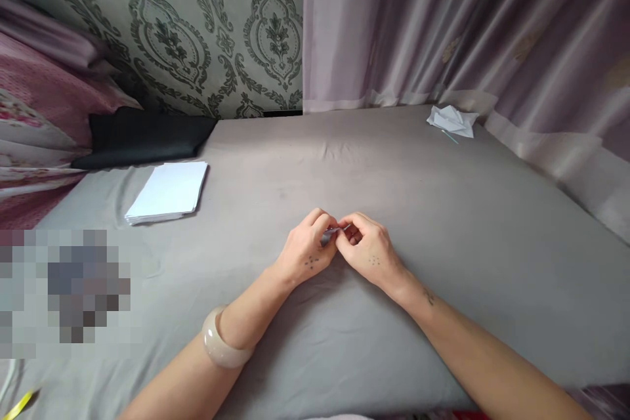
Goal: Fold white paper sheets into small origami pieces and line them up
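Paper piece, small and pale, held low over the grey cloth, near the middle of the view; cannot tell whether touching it. Mostly hidden by the fingers, so cannot tell the exact shape. At its left side, left hand, with fingers curled and tips brought together, pinching the paper. At its right side, right hand, with fingers likewise bent, tips closed upon the same paper, just beside the left ones. Around the left forearm, a shiny pale bangle. Farther left, flat on the cloth, a stack of white sheets, and just behind it a black object. Far to the right, near the curtain, some folded white paper with a thin pale stick just beside. At the back, patterned wallpaper; at the lower left corner, a yellow item.
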Tool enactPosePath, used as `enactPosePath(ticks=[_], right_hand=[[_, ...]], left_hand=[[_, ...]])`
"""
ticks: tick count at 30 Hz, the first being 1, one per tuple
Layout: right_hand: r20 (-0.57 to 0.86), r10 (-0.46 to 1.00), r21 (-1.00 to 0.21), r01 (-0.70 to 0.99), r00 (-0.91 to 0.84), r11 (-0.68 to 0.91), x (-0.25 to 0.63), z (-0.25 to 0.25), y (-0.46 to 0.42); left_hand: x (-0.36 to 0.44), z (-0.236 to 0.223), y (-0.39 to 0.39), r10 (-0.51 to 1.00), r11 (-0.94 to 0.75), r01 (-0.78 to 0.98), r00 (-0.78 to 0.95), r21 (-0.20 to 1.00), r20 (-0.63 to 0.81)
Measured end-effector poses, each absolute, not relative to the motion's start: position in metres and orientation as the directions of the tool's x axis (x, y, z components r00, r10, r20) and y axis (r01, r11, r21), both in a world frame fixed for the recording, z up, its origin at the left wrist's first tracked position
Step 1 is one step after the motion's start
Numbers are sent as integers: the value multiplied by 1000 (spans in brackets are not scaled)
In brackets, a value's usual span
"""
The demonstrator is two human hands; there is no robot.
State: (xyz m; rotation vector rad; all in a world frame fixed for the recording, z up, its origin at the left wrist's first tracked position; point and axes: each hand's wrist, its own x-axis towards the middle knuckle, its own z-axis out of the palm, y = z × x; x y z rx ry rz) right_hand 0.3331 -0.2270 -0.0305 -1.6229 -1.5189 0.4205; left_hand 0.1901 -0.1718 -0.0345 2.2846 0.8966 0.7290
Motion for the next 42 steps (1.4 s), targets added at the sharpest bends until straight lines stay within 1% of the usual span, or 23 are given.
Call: enactPosePath(ticks=[12,19,25,32,34,37,39,42], right_hand=[[286,924,-737,675,253,43,330,-30,-226],[244,928,-779,627,280,16,329,-26,-226],[187,944,-806,592,273,-12,334,-29,-224],[203,940,-809,588,276,2,339,-31,-224],[211,943,-795,606,255,14,341,-32,-224],[270,946,-750,655,178,90,342,-34,-223],[307,947,-701,696,98,155,342,-35,-224],[298,955,-593,782,-10,193,343,-35,-225]], left_hand=[[191,-33,-172,717,-641,446,639,625,279],[189,-32,-173,707,-657,440,643,612,296],[189,-32,-173,725,-632,432,622,644,295],[188,-32,-169,771,-562,392,568,728,289],[187,-33,-168,794,-527,395,543,752,272],[188,-33,-167,813,-491,393,527,778,247],[188,-32,-167,826,-468,398,515,789,229],[187,-32,-165,841,-442,420,501,793,203]])
